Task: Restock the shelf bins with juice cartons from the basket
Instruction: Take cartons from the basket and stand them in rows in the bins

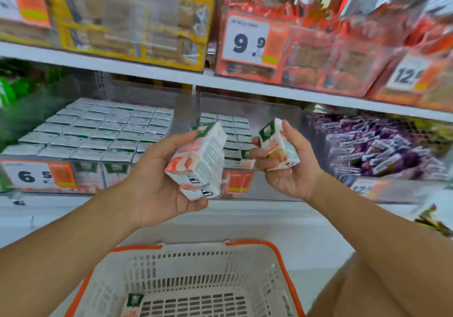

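Note:
My left hand (157, 182) grips two stacked white juice cartons (199, 162), tilted, in front of the shelf. My right hand (289, 169) holds a single juice carton (278, 146) by its sides, a little to the right and at the same height. Behind them, a clear shelf bin (157, 96) on the left is packed with several rows of the same cartons. A second clear bin (269, 189), right behind my hands, holds fewer cartons. Below, a white basket with an orange rim (245, 243) holds one carton (133, 304) at its near left.
A bin of purple packets (382, 150) stands to the right of the juice bins. The upper shelf (147, 70) carries yellow and orange snack boxes with price cards. A price card reading 6.5 (36, 174) hangs on the left bin. White floor lies around the basket.

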